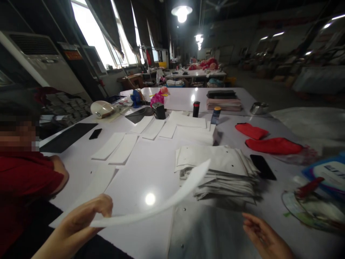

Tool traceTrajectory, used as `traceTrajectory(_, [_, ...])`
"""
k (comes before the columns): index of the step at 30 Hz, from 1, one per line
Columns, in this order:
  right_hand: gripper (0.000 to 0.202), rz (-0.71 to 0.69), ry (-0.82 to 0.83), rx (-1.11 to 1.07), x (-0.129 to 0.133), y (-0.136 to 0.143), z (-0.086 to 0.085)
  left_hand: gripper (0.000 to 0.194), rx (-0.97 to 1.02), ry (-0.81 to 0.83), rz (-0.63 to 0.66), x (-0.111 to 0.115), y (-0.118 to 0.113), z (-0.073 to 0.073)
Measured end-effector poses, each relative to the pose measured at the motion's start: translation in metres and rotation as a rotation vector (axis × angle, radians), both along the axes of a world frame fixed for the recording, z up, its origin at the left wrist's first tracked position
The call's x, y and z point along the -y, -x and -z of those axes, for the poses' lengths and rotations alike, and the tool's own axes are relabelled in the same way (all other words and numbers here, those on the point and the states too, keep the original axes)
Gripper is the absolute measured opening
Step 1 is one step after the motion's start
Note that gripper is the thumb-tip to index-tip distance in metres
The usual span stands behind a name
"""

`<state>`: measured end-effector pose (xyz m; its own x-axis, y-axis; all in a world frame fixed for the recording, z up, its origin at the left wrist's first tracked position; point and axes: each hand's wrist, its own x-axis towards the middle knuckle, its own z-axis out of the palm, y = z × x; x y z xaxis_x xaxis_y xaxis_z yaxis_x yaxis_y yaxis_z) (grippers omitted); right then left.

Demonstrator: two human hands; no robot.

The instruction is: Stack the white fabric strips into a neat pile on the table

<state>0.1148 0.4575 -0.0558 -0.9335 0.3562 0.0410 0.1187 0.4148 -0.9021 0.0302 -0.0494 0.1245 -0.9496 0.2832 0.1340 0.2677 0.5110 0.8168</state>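
A thin white sheet (172, 201) is pinched at its left end by my left hand (86, 216), and it curves up to the right over the table. My right hand (262, 232) has its fingers apart and nothing in it, at the right edge of a grey fabric panel (205, 230) with small dark marks. Beyond that panel lies a thick stack of off-white pieces (215, 162). Several white strips (124, 147) lie on the table left of the stack, and a pile of white sheets (198, 133) sits behind it.
A person in a red shirt (24, 176) is at the left edge. On the right are a black phone (262, 167), red cloth pieces (273, 145) and a bag with a red-handled item (309, 208). Bottles (196, 109), a fan (136, 99) and a pink stack (223, 104) stand farther back.
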Motion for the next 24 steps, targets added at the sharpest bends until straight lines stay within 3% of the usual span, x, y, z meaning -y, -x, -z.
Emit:
traceTrajectory(2, [0.060,0.008,0.103,-0.054,0.000,0.008,-0.014,0.026,0.114,-0.152,0.003,-0.027,-0.006,0.011])
traceTrajectory(5, [0.064,-0.002,0.256,-0.084,-0.010,0.003,-0.022,0.024,0.356,-0.343,-0.037,-0.068,-0.010,0.041])
traceTrajectory(11, [0.068,0.139,0.542,0.090,-0.038,-0.032,0.008,0.034,0.677,-0.578,-0.109,-0.134,-0.018,0.119])
traceTrajectory(15, [0.081,0.324,0.729,0.149,-0.043,-0.047,0.031,0.038,0.714,-0.487,-0.233,-0.161,-0.016,0.172])
traceTrajectory(19, [0.084,0.316,0.597,0.229,-0.049,-0.049,0.050,0.027,0.565,-0.340,-0.272,-0.175,-0.013,0.203])
traceTrajectory(24, [0.076,0.280,0.333,0.269,-0.050,-0.040,0.060,0.019,0.425,-0.163,-0.307,-0.179,-0.012,0.210])
